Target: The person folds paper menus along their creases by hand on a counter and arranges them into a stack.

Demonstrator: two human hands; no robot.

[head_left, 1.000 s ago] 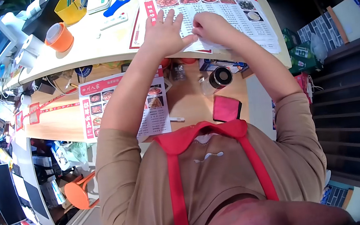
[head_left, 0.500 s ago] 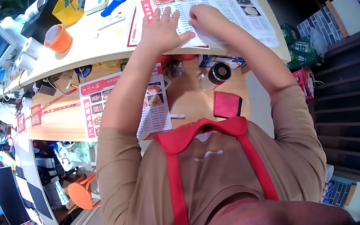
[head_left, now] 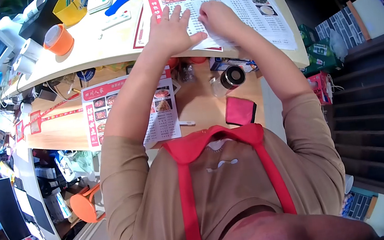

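Printed menu sheets with rows of dish photos lie in a stack on the upper counter. My left hand rests flat on the left part of the top sheet, fingers spread and thumb pointing right. Just to its right, my right hand is closed, its curled fingers against the same sheet. Whether anything is inside those fingers is hidden. A second menu lies on the lower shelf, partly covered by my left forearm.
Left along the counter are an orange cup, a yellow pen holder, a blue-handled tool and a white remote. On the lower shelf stand a black-lidded jar and a pink cloth pad.
My right hand has shifted slightly left and up over the menu, still closed. My left hand stays spread in place. The whole view has moved slightly.
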